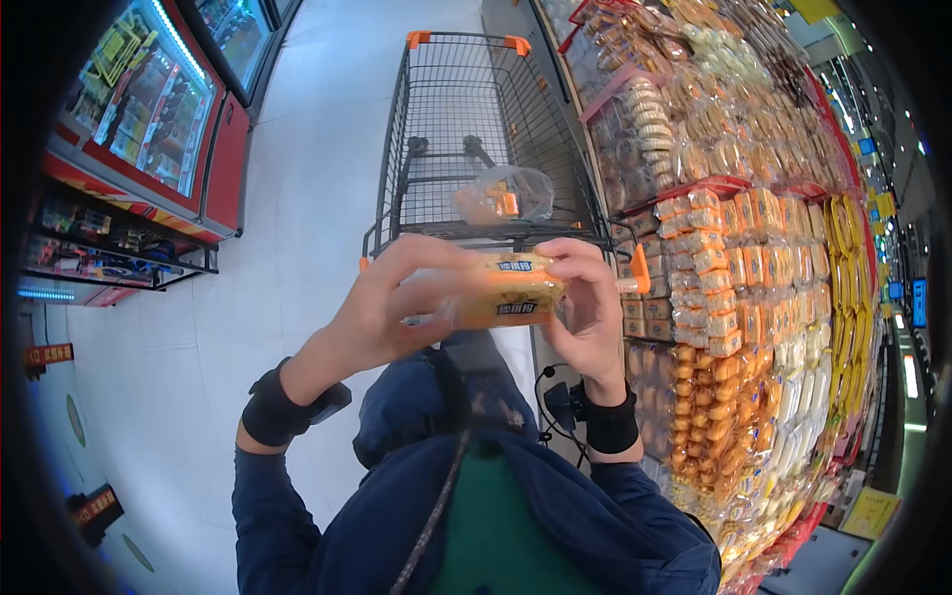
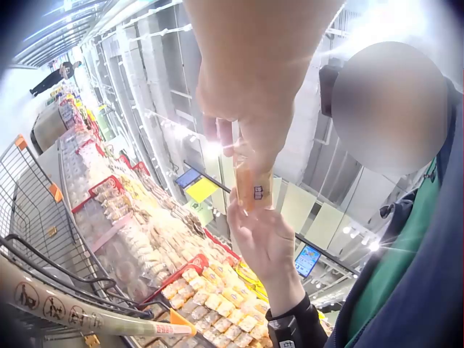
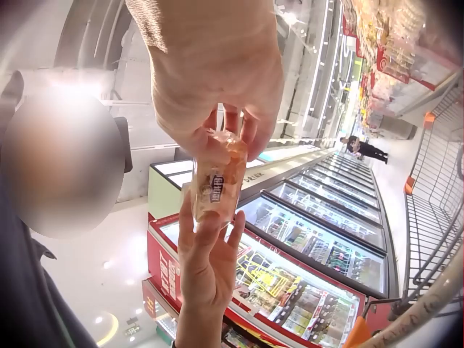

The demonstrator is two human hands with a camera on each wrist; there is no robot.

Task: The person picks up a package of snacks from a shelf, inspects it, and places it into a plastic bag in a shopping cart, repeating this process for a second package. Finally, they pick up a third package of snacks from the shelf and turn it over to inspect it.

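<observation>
Both hands hold one clear-wrapped orange pastry packet (image 1: 508, 290) up in front of the chest, above the cart handle. My left hand (image 1: 392, 302) grips its left end with fingers curled over the top and thumb underneath. My right hand (image 1: 587, 297) grips the right end the same way. In the left wrist view the packet (image 2: 255, 187) shows end-on between the two hands, with the right hand (image 2: 262, 235) beyond it. The right wrist view shows the packet (image 3: 216, 181) with the left hand (image 3: 206, 261) behind it.
A wire shopping cart (image 1: 476, 129) stands directly ahead, one bagged pastry (image 1: 504, 194) inside it. Shelves packed with wrapped baked goods (image 1: 739, 228) line the right side. Red-framed freezer cabinets (image 1: 149, 109) run along the left. A white tiled aisle (image 1: 307, 188) lies between. A person (image 3: 362, 148) stands far down the aisle.
</observation>
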